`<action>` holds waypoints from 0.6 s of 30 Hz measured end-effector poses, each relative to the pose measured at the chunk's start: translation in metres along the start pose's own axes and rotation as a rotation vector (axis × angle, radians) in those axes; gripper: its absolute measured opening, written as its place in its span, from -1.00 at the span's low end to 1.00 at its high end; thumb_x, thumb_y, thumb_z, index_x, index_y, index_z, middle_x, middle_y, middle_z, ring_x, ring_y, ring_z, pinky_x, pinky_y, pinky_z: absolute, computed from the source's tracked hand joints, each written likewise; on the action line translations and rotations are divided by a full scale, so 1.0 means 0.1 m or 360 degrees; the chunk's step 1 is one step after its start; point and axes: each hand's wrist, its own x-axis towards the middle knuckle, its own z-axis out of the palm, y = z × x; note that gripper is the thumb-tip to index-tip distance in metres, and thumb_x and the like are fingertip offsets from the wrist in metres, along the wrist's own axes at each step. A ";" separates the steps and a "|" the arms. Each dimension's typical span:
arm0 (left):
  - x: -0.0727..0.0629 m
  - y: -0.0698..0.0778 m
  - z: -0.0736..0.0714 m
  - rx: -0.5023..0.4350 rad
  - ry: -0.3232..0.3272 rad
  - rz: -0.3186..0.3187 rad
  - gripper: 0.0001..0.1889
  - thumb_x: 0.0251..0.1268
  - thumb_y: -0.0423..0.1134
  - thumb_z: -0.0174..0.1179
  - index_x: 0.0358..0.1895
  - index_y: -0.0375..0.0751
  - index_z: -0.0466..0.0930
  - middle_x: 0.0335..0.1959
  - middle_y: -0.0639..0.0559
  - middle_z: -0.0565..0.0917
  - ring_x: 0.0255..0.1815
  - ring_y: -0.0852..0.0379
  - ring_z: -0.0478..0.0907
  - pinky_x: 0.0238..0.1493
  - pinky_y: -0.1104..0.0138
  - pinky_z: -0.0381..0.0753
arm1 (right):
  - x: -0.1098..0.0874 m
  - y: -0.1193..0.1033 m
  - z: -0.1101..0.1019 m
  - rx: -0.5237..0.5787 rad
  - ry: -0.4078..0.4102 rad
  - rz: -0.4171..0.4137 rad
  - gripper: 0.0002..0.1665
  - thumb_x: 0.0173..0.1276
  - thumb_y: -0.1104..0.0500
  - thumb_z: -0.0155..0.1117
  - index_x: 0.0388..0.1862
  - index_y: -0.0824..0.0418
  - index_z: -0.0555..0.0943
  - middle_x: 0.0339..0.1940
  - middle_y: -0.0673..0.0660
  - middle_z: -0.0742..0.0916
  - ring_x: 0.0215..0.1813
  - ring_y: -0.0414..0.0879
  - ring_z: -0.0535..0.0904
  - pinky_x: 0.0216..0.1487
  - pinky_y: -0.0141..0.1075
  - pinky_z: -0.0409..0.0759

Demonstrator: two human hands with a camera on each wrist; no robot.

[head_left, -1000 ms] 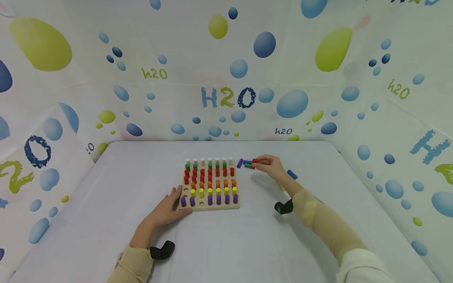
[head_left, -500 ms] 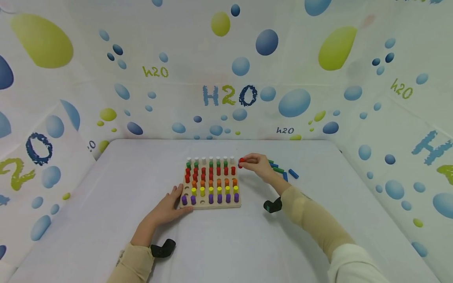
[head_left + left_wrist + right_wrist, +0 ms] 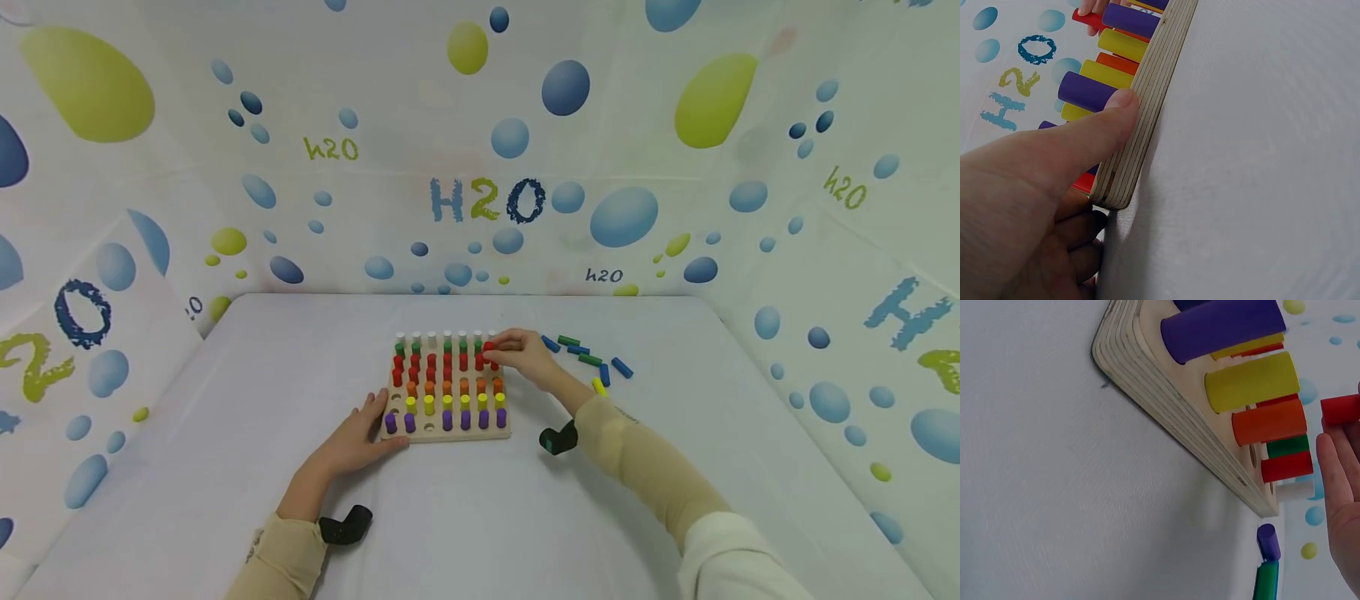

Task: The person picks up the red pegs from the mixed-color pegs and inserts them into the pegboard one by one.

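Observation:
A wooden pegboard (image 3: 457, 439) carries rows of upright pegs, from white at the back through green, red, orange and yellow to purple at the front. My left hand (image 3: 358, 440) holds its front left corner, the thumb (image 3: 1124, 106) against the front edge and the fingers along the left side. Between thumb and fingertips my right hand (image 3: 519, 350) pinches a red peg (image 3: 488, 347) above the board's back right part. In the right wrist view that peg (image 3: 1339, 410) is raised over the standing pegs. Open holes show at the board's left and in the purple row.
Right of the board lie several loose pegs, among them a blue peg (image 3: 622, 367), a green peg (image 3: 590, 360) and a yellow peg (image 3: 598, 386). A purple peg (image 3: 1267, 542) lies off the board's back right corner. A patterned backdrop (image 3: 405, 150) surrounds the white table (image 3: 480, 533).
My right hand has moved left from the loose pegs to above the board, carrying the red peg. The left hand stays on the board's corner.

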 end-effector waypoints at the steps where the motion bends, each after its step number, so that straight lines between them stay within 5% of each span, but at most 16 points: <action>1: 0.00 0.00 0.00 0.0001 -0.0002 -0.0001 0.05 0.06 0.23 0.19 0.41 -0.38 -0.15 0.40 -0.38 -0.08 0.41 -0.26 -0.20 0.37 -0.05 -0.19 | 0.00 -0.01 0.03 -0.0007 -0.0005 0.0004 -0.69 0.21 0.16 0.30 -0.11 0.28 0.57 -0.17 0.14 0.69 -0.12 -0.07 0.60 0.05 -0.23 0.54; 18: 0.00 0.02 0.00 -0.0004 -0.0006 -0.0006 0.05 0.07 0.21 0.19 0.41 -0.39 -0.15 0.40 -0.38 -0.09 0.41 -0.26 -0.20 0.37 -0.05 -0.19 | 0.05 -0.01 0.25 -0.0185 -0.0124 -0.0066 -0.70 0.20 0.10 0.32 -0.15 0.23 0.57 -0.17 0.11 0.70 -0.07 -0.07 0.60 -0.01 -0.25 0.58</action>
